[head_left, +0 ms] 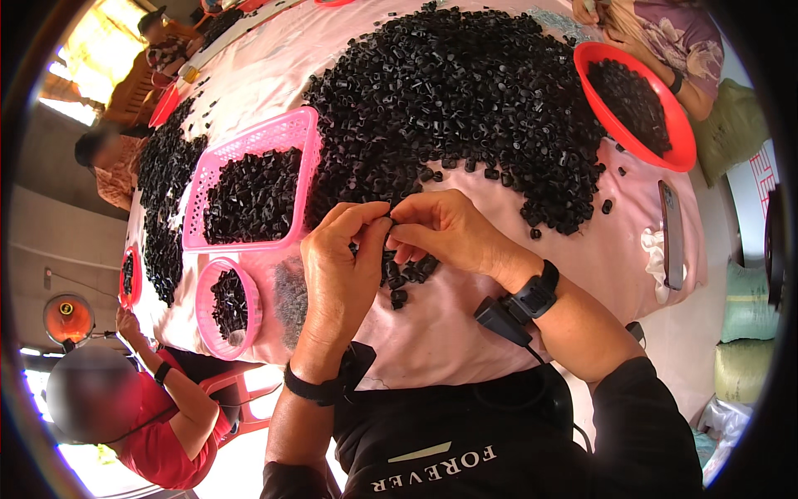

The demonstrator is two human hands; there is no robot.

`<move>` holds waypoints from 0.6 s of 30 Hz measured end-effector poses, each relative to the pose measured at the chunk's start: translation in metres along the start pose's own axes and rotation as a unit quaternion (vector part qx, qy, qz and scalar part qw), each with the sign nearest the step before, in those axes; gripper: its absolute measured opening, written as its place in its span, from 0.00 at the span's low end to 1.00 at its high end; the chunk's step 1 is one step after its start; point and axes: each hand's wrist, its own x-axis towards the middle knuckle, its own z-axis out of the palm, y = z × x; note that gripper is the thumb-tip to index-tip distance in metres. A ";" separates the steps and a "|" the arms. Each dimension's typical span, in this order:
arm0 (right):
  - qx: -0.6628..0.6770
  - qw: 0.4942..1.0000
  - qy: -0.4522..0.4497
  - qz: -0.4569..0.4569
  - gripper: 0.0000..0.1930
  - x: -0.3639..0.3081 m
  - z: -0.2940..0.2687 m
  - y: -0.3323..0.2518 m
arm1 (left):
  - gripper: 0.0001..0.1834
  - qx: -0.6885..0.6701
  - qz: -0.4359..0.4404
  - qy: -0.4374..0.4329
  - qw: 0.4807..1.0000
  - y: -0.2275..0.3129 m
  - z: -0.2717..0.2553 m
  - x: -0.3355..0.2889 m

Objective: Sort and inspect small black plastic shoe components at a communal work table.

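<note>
With my left hand (341,249) and right hand (453,230) pinched nearly closed on a small black plastic-looking piece (390,220), mostly hidden, at twelve o'clock, I judge light, steady opposing pressure best.

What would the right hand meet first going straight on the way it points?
Likely the bare left hand, at its fingertips, just ahead of the right hand. A small black piece seems pinched between them; depth and exact contact are unclear.
</note>
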 end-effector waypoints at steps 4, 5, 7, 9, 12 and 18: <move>0.025 1.000 0.011 0.012 0.07 0.002 -0.003 0.001 | 0.08 -0.008 0.004 0.004 1.000 -0.004 0.005 0.003; 0.025 1.000 0.011 0.012 0.07 0.002 -0.002 0.000 | 0.08 0.001 0.012 0.008 1.000 -0.002 0.007 0.002; 0.030 0.999 0.015 0.020 0.08 0.001 -0.001 -0.004 | 0.08 0.011 0.021 0.013 1.000 0.000 0.009 0.001; 0.033 0.999 0.018 0.020 0.08 0.001 0.000 -0.005 | 0.08 0.042 0.070 0.029 0.996 -0.001 0.010 -0.001; 0.038 0.999 0.025 0.022 0.09 -0.001 0.000 -0.008 | 0.10 0.022 0.072 0.020 0.997 -0.003 0.010 -0.003; 0.051 0.997 0.042 0.040 0.09 -0.002 -0.001 -0.011 | 0.18 0.059 0.141 -0.021 0.988 -0.004 0.004 0.001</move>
